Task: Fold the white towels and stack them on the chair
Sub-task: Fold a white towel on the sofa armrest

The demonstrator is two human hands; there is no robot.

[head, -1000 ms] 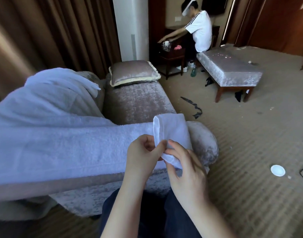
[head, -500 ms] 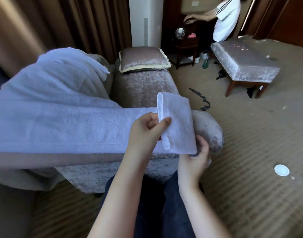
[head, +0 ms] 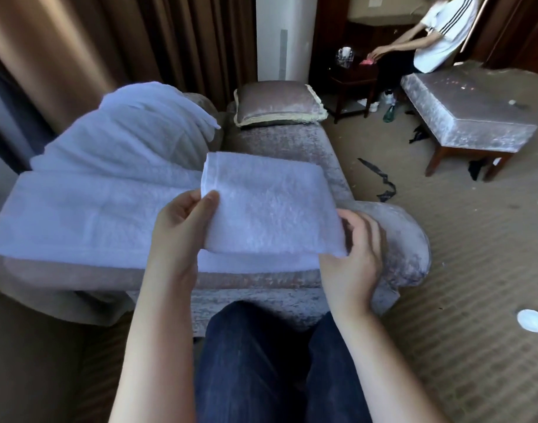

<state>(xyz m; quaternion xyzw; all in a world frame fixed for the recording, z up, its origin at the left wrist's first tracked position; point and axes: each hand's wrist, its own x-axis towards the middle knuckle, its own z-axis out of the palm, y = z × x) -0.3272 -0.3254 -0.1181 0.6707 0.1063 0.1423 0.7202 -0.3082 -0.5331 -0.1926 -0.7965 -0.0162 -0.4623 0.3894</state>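
Note:
A small folded white towel (head: 270,209) lies flat between my hands, just above the chair's armrest. My left hand (head: 182,227) pinches its near left corner with thumb on top. My right hand (head: 353,251) grips its right end, fingers curled under the edge. Beneath it a larger folded white towel (head: 87,218) stretches along the velvet chair (head: 393,239). An unfolded white towel (head: 133,132) is heaped over the chair's back at the left.
A cushion (head: 277,105) sits at the chair's far end. Brown curtains hang behind. A velvet bench (head: 466,117) stands at the right with a person seated near a dark side table (head: 353,77). A white disc (head: 531,320) and dark scraps lie on the carpet.
The small towel has turned from hanging upright to lying flat and wide over the larger towel. My right hand shifted from its bottom edge to its right end.

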